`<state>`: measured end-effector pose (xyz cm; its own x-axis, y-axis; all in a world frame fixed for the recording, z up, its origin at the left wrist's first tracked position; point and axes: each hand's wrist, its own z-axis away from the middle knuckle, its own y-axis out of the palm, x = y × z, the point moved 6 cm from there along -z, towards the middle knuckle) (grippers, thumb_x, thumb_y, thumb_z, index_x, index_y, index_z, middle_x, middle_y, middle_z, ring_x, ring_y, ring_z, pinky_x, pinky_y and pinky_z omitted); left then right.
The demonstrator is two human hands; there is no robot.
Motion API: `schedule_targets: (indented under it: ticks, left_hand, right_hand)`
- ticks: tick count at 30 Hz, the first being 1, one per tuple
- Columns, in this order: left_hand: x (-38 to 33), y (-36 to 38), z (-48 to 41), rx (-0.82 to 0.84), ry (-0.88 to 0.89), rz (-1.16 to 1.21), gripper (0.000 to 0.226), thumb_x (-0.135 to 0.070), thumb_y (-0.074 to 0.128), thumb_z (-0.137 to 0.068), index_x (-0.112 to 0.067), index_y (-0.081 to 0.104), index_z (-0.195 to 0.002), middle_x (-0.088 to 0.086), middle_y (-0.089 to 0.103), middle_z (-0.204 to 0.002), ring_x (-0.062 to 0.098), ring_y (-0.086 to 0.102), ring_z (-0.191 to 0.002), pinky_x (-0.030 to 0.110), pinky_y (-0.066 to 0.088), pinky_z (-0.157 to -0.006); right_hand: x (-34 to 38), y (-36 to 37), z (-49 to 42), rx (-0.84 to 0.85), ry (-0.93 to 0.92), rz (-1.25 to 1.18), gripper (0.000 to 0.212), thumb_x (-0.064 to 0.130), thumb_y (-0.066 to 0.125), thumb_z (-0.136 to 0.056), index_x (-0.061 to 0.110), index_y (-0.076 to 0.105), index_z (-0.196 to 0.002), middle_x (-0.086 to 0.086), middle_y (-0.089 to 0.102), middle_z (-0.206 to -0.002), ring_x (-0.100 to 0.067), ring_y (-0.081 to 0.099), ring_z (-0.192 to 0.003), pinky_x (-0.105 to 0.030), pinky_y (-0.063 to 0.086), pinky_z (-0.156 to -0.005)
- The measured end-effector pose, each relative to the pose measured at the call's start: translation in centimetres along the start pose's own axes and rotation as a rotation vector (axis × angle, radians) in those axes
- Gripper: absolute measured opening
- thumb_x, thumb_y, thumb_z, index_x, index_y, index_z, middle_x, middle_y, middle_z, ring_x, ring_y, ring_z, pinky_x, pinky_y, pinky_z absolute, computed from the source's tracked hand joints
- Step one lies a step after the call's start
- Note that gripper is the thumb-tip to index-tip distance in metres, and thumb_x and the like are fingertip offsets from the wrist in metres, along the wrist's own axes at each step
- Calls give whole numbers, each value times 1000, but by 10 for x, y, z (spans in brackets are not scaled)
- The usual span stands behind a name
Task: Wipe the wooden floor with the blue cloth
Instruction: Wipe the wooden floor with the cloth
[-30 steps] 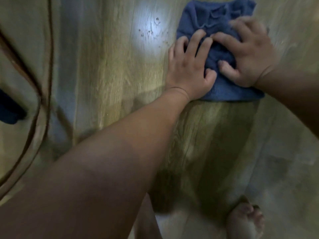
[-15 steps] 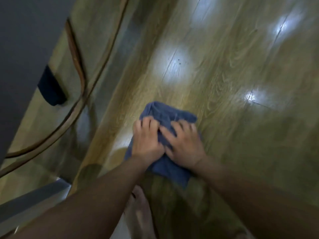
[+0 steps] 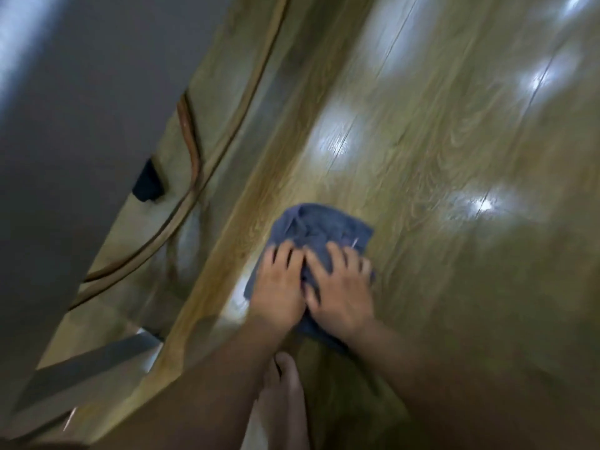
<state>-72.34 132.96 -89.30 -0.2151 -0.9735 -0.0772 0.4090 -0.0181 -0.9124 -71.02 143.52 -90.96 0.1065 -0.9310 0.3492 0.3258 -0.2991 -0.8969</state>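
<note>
Blue cloth (image 3: 319, 228) under left hand (image 3: 279, 287), right hand (image 3: 341, 290).

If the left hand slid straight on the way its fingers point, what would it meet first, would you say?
Probably the bunched far part of the blue cloth that the left hand presses, then bare wooden floor; the cables lie off to its left.

Blue cloth (image 3: 319, 230): crumpled terry, bunched flat at lower centre frame on wooden floor (image 3: 454, 141): glossy olive-brown planks, light reflections upper right
</note>
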Motion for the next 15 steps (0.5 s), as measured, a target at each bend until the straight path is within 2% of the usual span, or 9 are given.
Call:
schedule_targets:
  ticks: [2,3,5,6,7,10,13,15]
  left_hand:
    - [-8,-5,4,-136,-87,137,50,-18,40,-79,0,61,-121,17,63,-121,31,51,-121,44,39,-110]
    - [-15,-8,-3,-196,-167,255,49,-15,42,-83,2,59,-125,19,59,-128,35,47,-128,46,34,-115]
    - [-35,-3,-19,-149,-263,417,55,-16,41,-97,-6,34,-150,14,26,-161,36,12,-151,44,5,-125]
    - [-45,-1,-29,-135,-234,420,60,-21,40,-101,-12,21,-157,8,7,-167,34,-4,-153,43,-5,-125]
    - [-53,0,-41,-137,-183,406,64,-25,39,-102,-16,12,-159,4,-4,-167,33,-12,-153,45,-9,-124]
    - [-74,-6,-78,-58,-53,303,88,-49,45,-93,-22,-7,-158,5,-22,-165,38,-23,-149,53,-11,-121]
    - [-90,-2,-101,7,-64,230,112,-85,34,-74,-29,-22,-153,6,-36,-159,46,-34,-142,61,-20,-113]
    - [-93,5,-103,-6,-105,172,118,-95,26,-67,-31,-24,-152,7,-36,-159,48,-35,-140,65,-20,-113]
  right_hand:
    - [-1,0,-12,29,-91,67,59,50,59,-85,35,51,-142,-11,57,-138,-34,54,-116,-51,44,-90]
    - [-11,-5,-24,12,-113,91,59,51,59,-87,36,49,-143,-10,57,-138,-33,54,-115,-51,43,-89]
    - [-40,-22,-46,-33,-106,151,59,52,56,-90,38,45,-146,-8,54,-142,-33,53,-118,-50,40,-90]
    - [-55,-31,-54,-40,-78,178,59,52,53,-91,39,43,-148,-7,52,-144,-33,51,-120,-49,39,-91]
    - [-70,-39,-60,-45,-50,189,59,53,50,-93,38,40,-149,-7,49,-147,-33,49,-122,-48,37,-92]
    - [-104,-61,-77,-29,-62,141,62,53,44,-97,35,30,-155,-9,43,-150,-33,44,-129,-46,37,-97]
    - [-135,-85,-88,22,-152,-87,63,49,48,-99,32,27,-156,-8,40,-150,-29,48,-129,-41,45,-97]
    - [-173,-106,-92,-124,-88,-168,57,43,47,-99,31,34,-153,-11,43,-149,-33,50,-129,-44,46,-101]
